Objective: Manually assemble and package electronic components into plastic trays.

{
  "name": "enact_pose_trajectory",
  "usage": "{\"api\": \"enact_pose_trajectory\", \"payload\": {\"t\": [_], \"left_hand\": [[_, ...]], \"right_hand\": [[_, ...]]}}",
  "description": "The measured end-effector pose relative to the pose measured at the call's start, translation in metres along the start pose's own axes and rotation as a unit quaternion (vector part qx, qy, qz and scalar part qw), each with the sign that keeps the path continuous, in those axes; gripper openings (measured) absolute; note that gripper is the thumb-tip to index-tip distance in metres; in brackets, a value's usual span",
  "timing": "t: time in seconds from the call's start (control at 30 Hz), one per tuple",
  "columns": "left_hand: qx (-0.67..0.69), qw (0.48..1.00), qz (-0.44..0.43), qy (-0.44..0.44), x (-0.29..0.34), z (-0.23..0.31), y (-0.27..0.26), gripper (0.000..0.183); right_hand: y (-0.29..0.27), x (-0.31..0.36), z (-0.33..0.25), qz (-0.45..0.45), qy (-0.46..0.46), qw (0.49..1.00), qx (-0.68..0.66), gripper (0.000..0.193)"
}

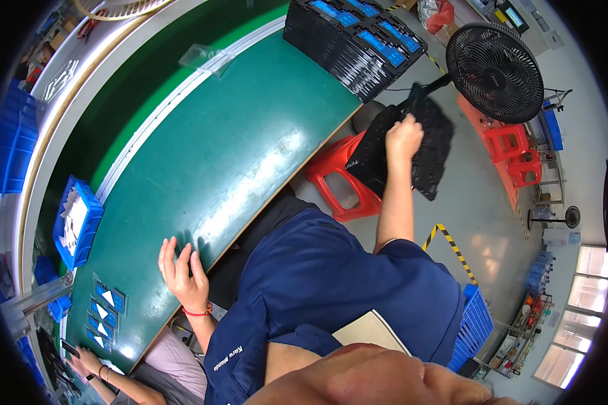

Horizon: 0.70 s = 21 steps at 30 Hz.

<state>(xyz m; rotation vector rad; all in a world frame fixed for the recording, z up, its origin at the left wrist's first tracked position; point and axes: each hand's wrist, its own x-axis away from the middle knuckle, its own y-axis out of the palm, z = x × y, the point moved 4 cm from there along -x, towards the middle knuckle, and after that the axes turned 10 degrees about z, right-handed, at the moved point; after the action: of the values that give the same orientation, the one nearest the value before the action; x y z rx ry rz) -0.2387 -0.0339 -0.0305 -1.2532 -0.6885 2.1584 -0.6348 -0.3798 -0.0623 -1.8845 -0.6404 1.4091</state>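
My right hand (404,138) is stretched out beyond the table's edge, its fingers closed on a black tray (434,145) that hangs tilted and slightly blurred. Close beneath it, more black tray material (371,152) leans by a red stool (344,192); whether these are separate trays I cannot tell. My left hand (182,277), with a red cord at the wrist, is held at the near edge of the green table (216,155). Its fingers are spread and nothing is in them. A tall stack of black trays (344,50) with blue pieces on top stands at the table's far right end.
Blue cards with white shapes (101,312) lie on the table's left, near a blue bin (80,219). A co-worker's hands (84,363) hold a small dark object at lower left. A black fan (494,71) stands past the tray stack. Clear plastic (206,59) lies along the white rail.
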Motion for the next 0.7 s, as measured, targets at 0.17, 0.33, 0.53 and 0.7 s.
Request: {"api": "enact_pose_trajectory", "payload": {"t": [0.17, 0.33, 0.53, 0.7], "left_hand": [[0.026, 0.999, 0.002, 0.024, 0.009, 0.022, -0.001, 0.013], [0.044, 0.999, 0.007, -0.005, 0.022, 0.033, 0.002, 0.012], [0.058, 0.997, 0.032, -0.049, 0.057, 0.029, -0.016, 0.014], [0.012, 0.980, 0.153, -0.128, 0.101, 0.016, -0.035, 0.012]], "right_hand": [[0.109, 0.061, 0.037, -0.115, 0.057, 0.991, 0.029, 0.023], [0.127, 0.051, 0.042, -0.135, 0.084, 0.987, 0.021, 0.023], [0.119, 0.058, 0.001, -0.246, -0.008, 0.961, 0.128, 0.028], [0.084, 0.112, -0.083, -0.233, -0.336, 0.902, 0.140, 0.044]]}}
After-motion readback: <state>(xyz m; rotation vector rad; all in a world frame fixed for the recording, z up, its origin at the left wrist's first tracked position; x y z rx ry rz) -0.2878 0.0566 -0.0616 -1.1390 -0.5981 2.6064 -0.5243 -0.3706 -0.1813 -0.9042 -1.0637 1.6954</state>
